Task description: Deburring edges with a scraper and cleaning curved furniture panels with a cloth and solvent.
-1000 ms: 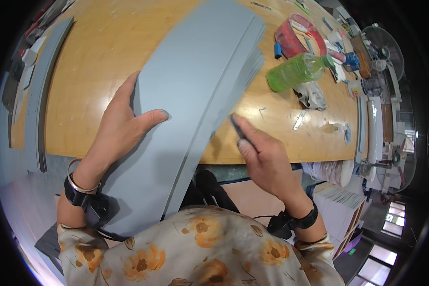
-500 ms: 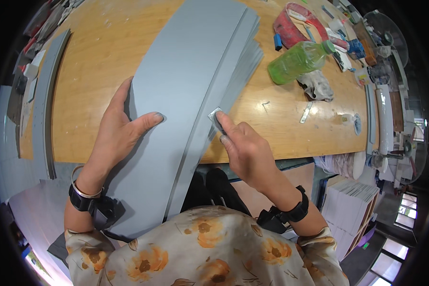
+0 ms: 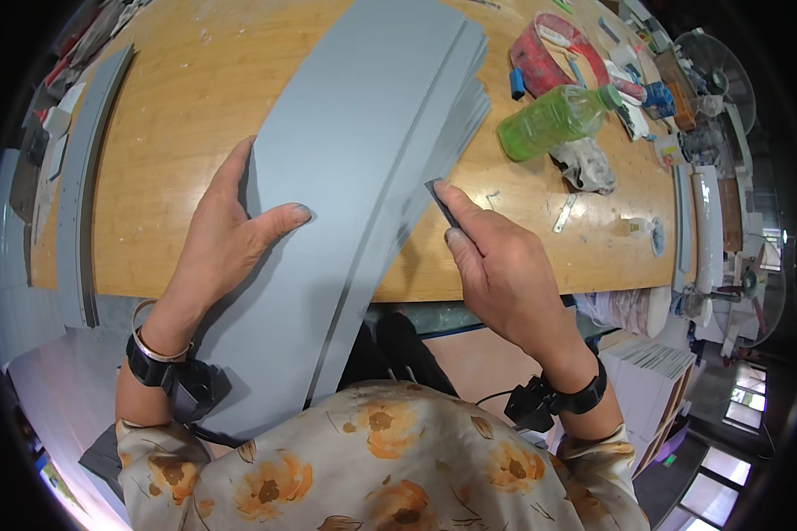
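Note:
A long grey board lies slanted on top of several similar boards, whose edges fan out along its right side. My left hand grips its left edge, the thumb pressed flat on the top face and the fingers along the side, partly hidden. Between the thumb and fingers of my right hand is a small, thin, flat dark-grey piece; its material is unclear. That hand hovers just right of the stack, apart from it.
Right of the boards lie a bottle of green liquid, a grey rag, a small metal strip and a red ring-shaped container on the wooden table. Long grey strips line the left side.
My right hand has come off the board's right edge and moved right and slightly down, still pinching the flat piece. The left hand keeps its hold.

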Tool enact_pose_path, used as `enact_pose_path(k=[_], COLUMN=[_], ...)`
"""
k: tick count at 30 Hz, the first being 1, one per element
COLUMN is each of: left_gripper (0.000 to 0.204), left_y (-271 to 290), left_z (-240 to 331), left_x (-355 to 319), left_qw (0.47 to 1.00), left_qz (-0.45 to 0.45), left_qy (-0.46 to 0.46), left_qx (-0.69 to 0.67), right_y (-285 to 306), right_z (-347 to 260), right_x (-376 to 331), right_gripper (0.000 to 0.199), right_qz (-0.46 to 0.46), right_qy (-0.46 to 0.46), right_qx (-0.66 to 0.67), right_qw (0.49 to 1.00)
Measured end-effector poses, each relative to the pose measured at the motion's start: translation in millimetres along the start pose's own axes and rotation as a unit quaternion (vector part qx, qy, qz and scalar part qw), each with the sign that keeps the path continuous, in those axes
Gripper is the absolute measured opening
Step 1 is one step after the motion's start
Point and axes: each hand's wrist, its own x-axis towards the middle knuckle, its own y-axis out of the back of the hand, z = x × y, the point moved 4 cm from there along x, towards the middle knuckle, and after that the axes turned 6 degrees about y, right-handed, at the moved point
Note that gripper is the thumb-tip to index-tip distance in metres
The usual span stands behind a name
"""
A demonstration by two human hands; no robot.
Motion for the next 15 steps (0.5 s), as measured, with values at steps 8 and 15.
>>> enact_pose_path(k=[8,15], left_gripper=[0.089,0.088], left_y=[0,-1], left_z=[-5,-2], left_x=[1,1], left_qw=[0.999,1.0], left_qz=[0.015,0.011], left_qy=[-0.012,-0.008], left_qx=[0.026,0.004], right_y=[-38,-50], right_z=[22,39], right_x=[-13,-20], right_gripper=[0.048,0.051], right_qz=[-0.023,0.032], right_qy=[-0.017,0.065], right_qx=[0.198,0.119], right_qw=[0.98,0.99])
